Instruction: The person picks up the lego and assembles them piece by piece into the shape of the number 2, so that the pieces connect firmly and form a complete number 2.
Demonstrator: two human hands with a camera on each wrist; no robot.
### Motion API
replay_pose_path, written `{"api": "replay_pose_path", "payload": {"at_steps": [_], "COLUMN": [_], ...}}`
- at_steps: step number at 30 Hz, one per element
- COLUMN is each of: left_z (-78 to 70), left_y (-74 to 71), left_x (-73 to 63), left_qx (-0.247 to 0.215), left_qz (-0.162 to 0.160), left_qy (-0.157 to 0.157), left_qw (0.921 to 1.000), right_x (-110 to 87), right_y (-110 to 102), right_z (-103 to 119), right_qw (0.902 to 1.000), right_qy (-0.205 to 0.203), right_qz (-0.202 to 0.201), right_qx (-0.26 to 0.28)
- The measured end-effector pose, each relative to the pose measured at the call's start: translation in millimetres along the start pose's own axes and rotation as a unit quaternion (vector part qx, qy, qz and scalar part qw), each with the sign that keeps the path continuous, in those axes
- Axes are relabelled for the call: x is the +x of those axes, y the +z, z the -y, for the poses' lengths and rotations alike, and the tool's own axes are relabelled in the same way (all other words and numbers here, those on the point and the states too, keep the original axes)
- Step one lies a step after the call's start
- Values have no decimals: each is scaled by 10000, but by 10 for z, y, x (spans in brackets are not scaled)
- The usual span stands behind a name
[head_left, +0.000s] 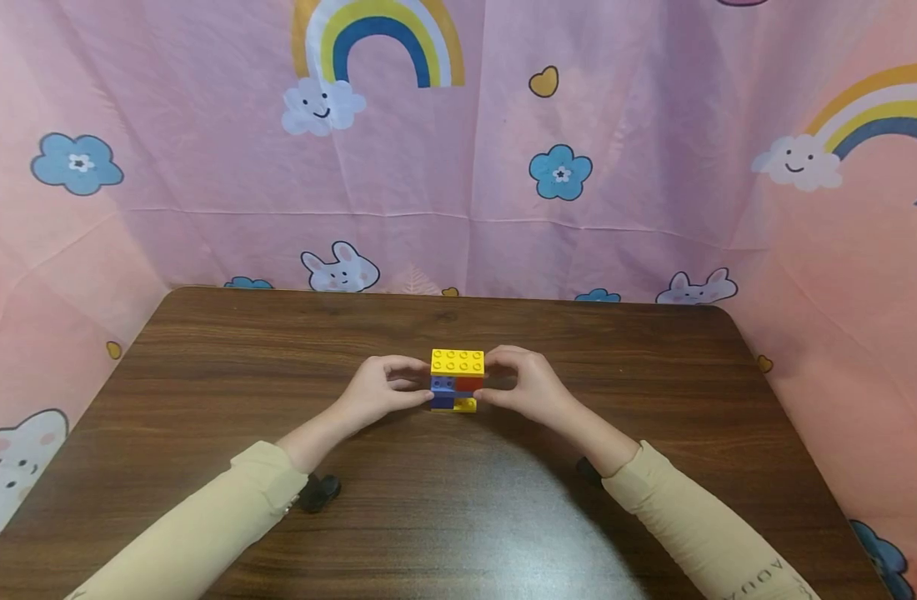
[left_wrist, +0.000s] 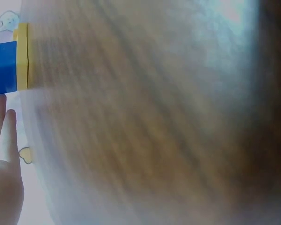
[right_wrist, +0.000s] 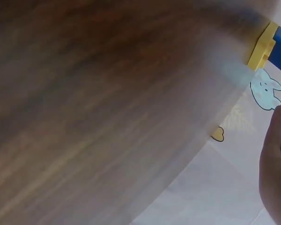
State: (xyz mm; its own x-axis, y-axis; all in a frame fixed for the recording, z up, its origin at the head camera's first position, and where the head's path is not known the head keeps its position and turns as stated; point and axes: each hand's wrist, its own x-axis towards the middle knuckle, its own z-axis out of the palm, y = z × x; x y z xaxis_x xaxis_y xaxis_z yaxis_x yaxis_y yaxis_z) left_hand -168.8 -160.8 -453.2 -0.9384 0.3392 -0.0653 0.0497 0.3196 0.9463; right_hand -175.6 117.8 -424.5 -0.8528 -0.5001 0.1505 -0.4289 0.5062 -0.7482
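Observation:
A small stack of toy building blocks stands upright between both hands near the middle of the table. On top is a yellow block (head_left: 457, 363) with round studs. Below it show a blue block (head_left: 442, 392), a red block (head_left: 469, 384) and, at the bottom, a yellow block (head_left: 465, 405). My left hand (head_left: 372, 390) pinches the stack from the left, its thumb on the blue part. From the right, my right hand (head_left: 532, 387) grips it with thumb in front. Both wrist views catch only the blue and yellow lower blocks; whether the bottom touches the table I cannot tell.
The brown wooden table (head_left: 458, 517) spreads around the hands. Behind it and at both sides hangs a pink curtain (head_left: 443, 167) with rainbows, flowers and rabbits. Dark wrist devices (head_left: 319, 493) sit under the cuffs of the cream sleeves (head_left: 218, 517).

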Motion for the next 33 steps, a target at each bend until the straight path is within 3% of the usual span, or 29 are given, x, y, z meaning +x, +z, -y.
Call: {"api": "replay_pose_path", "payload": {"at_steps": [9,17,33], "left_z": [-18,-55,-49], "left_y": [1,5,23], "left_x": [13,19,43], "left_qx": [131,195,257], "left_qz": [-78,-136,-134], "left_qy": [64,63,152], "left_qw": [9999,9997,9995], "right_x": [15,5,19], "right_y": [-9,3,2], "right_z": [7,2,-27], "right_qw": [9997,9969,9796], "right_qy": [218,494,1500], "right_qz": [-66,-175,-209], "right_qx": [116,579,1322]}}
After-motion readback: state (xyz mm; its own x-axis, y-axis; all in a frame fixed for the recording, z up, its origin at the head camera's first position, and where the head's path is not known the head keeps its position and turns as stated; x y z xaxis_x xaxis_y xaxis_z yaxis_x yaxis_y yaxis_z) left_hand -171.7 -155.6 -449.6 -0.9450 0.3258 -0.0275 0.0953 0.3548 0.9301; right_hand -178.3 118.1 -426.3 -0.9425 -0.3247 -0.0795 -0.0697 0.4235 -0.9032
